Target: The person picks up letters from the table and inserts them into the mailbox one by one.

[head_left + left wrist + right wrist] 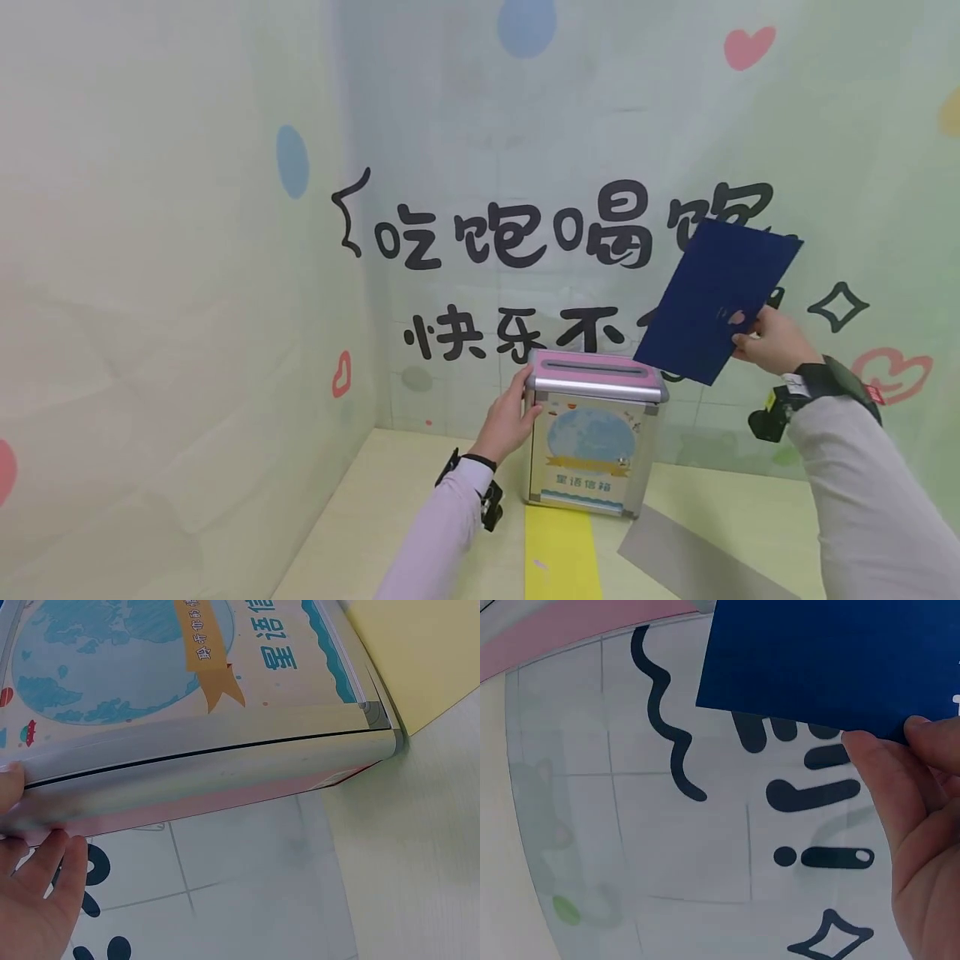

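Observation:
A letter box (551, 479) with silver edges, a globe picture on its front and a pink top stands upright on the table. A long narrow slot (592, 368) runs along that top. My left hand (512, 421) grips the box's upper left side; in the left wrist view its thumb lies on the front and its fingers (71, 874) reach round the edge. Raised to the upper right of the box, my right hand (780, 342) pinches a dark blue envelope (701, 292) by one edge between thumb and fingers. The envelope tilts, its lower corner close to the box's top right.
Under the box's front, a yellow strip (562, 558) runs toward me across the pale table (420, 508). A grey flat sheet (690, 554) lies to its right. Close behind stands a wall (450, 117) with large black lettering, and another wall (187, 292) rises on the left.

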Tool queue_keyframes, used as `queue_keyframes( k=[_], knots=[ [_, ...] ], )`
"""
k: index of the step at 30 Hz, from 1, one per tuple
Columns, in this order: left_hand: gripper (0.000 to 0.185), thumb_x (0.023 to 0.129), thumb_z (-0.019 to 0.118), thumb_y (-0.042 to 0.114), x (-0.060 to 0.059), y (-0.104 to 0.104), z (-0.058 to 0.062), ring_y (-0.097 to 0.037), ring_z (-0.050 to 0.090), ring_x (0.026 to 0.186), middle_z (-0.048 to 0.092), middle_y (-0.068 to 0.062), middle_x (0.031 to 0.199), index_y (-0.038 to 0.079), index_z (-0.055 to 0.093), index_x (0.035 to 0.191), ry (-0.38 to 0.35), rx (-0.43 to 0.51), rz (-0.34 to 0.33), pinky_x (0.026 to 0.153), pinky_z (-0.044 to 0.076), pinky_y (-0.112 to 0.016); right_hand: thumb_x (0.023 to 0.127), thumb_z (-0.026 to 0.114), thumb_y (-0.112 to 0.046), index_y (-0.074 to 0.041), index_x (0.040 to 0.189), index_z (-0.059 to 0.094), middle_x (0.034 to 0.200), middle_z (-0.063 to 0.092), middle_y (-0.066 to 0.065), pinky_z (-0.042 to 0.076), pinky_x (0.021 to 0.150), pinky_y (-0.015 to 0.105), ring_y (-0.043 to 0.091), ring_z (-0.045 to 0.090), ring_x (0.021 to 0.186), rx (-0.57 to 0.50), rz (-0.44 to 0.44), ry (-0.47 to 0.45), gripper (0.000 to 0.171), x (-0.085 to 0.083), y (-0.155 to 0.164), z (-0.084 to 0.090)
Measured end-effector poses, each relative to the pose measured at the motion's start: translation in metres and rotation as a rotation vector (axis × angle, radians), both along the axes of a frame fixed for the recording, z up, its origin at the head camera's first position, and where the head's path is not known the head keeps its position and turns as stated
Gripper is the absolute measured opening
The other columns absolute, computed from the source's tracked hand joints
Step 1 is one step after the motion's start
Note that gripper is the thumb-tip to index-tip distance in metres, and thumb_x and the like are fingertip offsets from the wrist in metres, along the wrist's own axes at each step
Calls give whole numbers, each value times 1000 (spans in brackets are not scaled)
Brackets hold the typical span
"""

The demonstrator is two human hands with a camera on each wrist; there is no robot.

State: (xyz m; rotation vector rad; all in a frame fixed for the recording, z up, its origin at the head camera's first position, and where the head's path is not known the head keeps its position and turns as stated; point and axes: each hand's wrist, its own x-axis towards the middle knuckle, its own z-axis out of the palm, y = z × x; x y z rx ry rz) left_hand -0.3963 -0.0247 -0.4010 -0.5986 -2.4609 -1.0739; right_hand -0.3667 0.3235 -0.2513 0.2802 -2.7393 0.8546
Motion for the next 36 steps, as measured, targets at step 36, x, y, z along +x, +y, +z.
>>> queue_keyframes(
  k=[36],
  knots=[
    [64,88,58,12,-2,1,-2,-29,52,114,48,-15,132,15,23,142,3,-4,6,94,42,-40,83,51,2,12,103,48,90,57,30,43,68,44,39,57,79,73,76,182,23,-26,-93,7]
  ],
)
